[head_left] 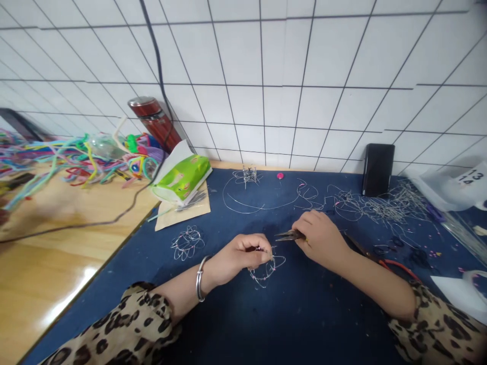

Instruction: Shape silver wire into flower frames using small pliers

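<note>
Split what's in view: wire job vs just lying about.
Wire job:
beaded wire piece, held
pliers, held
likely loose wire pile
likely looped wire piece

Apparently just lying about:
red flask
green tissue pack
black phone-like slab
coloured strands

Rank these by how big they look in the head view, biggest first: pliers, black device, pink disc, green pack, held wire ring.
1. Green pack
2. Black device and wire ring: too alike to rank, as the left hand hides part of the ring
3. Pliers, visible part only
4. Pink disc
</note>
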`<state>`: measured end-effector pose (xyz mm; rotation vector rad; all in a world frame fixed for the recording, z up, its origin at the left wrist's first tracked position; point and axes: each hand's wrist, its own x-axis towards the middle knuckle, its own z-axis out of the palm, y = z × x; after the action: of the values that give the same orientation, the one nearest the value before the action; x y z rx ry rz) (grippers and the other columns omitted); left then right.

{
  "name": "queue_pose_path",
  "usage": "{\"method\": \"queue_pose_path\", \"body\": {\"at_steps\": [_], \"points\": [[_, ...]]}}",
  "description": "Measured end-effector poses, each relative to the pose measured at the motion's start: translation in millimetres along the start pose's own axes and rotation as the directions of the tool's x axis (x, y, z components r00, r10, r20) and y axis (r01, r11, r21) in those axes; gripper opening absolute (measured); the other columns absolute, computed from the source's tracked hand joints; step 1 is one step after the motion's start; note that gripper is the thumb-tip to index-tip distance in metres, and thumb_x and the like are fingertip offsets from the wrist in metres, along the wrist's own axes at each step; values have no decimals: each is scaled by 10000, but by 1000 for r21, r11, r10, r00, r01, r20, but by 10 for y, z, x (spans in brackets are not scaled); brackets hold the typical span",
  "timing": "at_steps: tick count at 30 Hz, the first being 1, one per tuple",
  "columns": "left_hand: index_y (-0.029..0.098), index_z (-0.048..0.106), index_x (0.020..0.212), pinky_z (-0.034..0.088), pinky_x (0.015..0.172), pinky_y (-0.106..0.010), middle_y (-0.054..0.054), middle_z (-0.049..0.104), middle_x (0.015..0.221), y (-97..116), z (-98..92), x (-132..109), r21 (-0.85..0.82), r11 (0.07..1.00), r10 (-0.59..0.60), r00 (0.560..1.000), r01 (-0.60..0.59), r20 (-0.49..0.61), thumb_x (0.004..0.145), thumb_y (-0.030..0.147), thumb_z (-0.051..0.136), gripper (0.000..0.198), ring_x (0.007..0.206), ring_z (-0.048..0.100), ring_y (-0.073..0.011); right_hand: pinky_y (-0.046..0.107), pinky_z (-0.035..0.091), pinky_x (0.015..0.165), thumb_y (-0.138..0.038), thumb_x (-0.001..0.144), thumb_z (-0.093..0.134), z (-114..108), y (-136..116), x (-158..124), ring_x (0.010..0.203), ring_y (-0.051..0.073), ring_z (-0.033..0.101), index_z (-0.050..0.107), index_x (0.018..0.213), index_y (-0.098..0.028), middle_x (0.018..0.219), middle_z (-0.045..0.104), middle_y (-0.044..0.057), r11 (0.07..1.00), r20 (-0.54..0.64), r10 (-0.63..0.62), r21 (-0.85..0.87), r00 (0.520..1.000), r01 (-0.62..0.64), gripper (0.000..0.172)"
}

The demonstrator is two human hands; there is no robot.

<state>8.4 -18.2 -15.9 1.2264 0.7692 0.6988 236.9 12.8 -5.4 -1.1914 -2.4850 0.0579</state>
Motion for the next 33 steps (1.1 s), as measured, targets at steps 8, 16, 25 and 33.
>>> {"method": "queue_pose_path", "body": {"at_steps": [8, 16, 25, 33], "points": [[123, 621, 735, 275, 465, -211, 29, 436, 588, -11, -12, -6, -25, 998, -54, 996, 56, 69, 734, 258, 640, 136, 490, 350, -59, 302, 283, 725, -215, 789, 499, -16, -60, -1, 797, 168, 393, 584, 777, -182, 790, 519, 46, 989, 67, -120, -81, 990, 125, 93], [129, 615, 733, 272, 474, -220, 29, 433, 575, 1, -9, 1, -27, 997, -76, 994, 78, 82, 731, 271, 636, 144, 495, 343, -67, 294, 272, 708, -226, 787, 504, -61, -64, 6, 782, 160, 396, 579, 765, -182, 776, 512, 39, 988, 91, -147, -29, 985, 151, 89], [124, 607, 720, 300, 513, -210, 14, 467, 652, 12, 5, -5, 71, 997, 41, 998, -37, -57, 750, 209, 610, 90, 553, 369, -69, 308, 259, 683, -224, 773, 504, -176, -149, 0, 761, 171, 389, 559, 734, -189, 753, 510, 41, 980, 127, -102, -156, 987, 121, 75], [124, 607, 709, 323, 541, -212, 6, 471, 689, 47, 25, -11, 141, 988, 68, 995, -57, -75, 749, 220, 606, 104, 582, 392, -78, 326, 251, 667, -210, 774, 505, -241, -249, -20, 748, 186, 400, 559, 697, -183, 718, 511, 61, 965, 72, -95, -238, 993, 110, 98]]}}
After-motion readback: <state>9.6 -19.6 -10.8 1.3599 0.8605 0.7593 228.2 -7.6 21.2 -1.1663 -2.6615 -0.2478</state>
